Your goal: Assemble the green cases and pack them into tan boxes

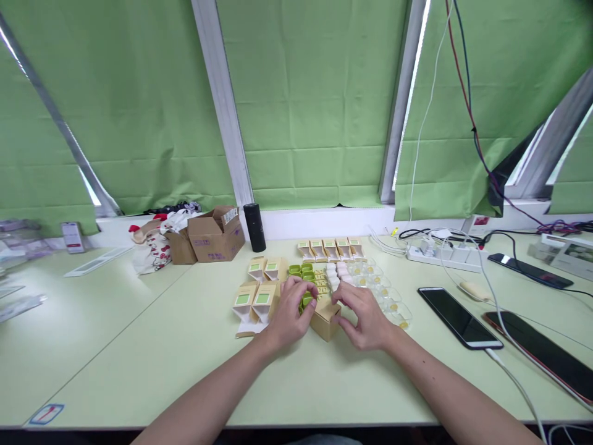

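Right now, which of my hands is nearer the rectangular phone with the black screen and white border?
Right. Your right hand is at the right side of the small brown cardboard box, left of the phone; your left hand is farther away, at the box's left.

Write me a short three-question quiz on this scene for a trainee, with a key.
1. True or false: the black cylinder stands upright to the right of the brown carton.
2. Multiple choice: which thing is between the left hand and the right hand?
A) a phone
B) a small cardboard box
C) a pair of scissors
3. Fill in the blank: the white power strip lies on the person's ____ side.

Key:
1. True
2. B
3. right
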`<state>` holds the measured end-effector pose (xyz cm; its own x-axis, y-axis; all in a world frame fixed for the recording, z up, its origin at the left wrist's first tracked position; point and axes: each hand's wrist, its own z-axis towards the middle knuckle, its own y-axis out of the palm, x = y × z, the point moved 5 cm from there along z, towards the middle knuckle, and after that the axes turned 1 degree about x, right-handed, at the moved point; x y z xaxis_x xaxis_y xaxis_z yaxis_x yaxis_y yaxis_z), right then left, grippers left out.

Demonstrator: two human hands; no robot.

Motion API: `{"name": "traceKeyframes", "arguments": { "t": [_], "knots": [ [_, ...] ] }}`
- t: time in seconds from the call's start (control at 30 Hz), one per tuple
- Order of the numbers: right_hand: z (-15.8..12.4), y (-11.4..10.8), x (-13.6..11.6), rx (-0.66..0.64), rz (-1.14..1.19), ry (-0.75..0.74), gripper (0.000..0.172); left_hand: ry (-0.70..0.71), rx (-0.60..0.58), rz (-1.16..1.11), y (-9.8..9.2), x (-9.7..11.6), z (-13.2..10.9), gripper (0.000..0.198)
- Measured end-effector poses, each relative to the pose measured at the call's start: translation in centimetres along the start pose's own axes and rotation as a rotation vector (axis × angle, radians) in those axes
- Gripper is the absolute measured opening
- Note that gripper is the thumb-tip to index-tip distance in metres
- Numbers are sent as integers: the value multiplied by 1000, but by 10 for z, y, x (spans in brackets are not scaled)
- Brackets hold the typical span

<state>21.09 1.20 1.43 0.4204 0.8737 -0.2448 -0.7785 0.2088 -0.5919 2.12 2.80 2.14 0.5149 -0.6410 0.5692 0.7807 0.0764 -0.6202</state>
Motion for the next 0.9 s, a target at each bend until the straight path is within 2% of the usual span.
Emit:
{"name": "traceKeyframes", "arguments": {
  "t": [0.1,0.23,0.53,0.73,0.9],
  "knots": [
    [2,2,-7,-42,-56,-6,29,7,-48,-38,5,-4,-1,26],
    [4,5,-13,-90,-54,10,48,27,-116,-86,10,-6,-2,36],
    [5,2,-10,-151,27,62,72,-4,-81,-86,5,-7,0,29],
    [7,-1,-6,-109,19,54,78,5,-35,-59,2,-2,1,23],
    [6,1,0,-93,-6,87,75,13,-19,-71,0,2,2,22]
  ]
}}
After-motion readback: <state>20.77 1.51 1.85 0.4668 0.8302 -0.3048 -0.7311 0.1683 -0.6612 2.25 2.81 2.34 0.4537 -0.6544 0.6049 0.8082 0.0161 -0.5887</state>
